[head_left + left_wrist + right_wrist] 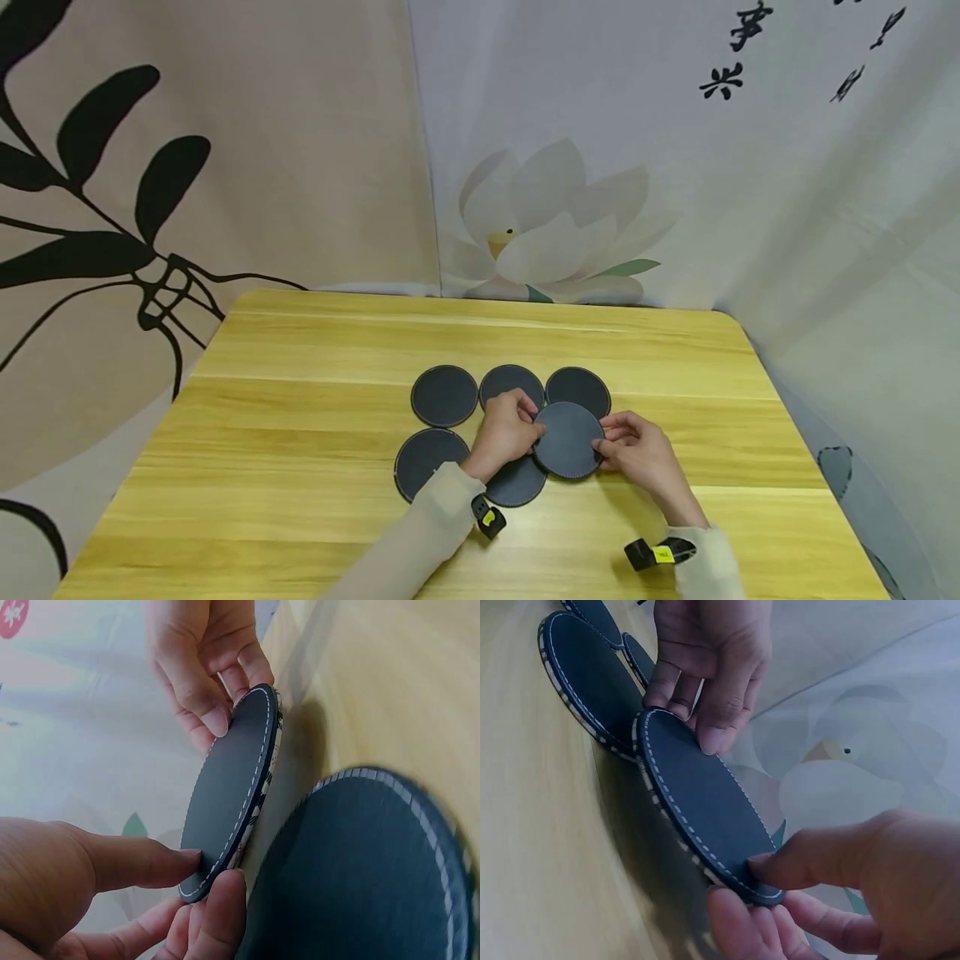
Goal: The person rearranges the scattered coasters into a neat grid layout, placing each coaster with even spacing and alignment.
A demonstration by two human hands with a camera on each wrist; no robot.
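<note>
Between my two hands is a round black coaster point(568, 440) with white stitching round its edge, raised off the table. My left hand point(507, 429) pinches its left edge, thumb on the dark face and fingers beneath. On the opposite edge my right hand point(641, 454) pinches it the same way, as the right wrist view shows with the thumb point(769, 866) on top. A patterned rim shows along the underside of the held coaster point(229, 795). Below my left hand lies another coaster point(517, 482), partly covered by the hand and the held one.
Three coasters lie in a back row: left point(444, 396), middle point(512, 385) and right point(577, 390). A further coaster point(429, 460) sits front left, partly behind my left wrist. The wooden table point(300, 350) ends at a printed curtain point(570, 100).
</note>
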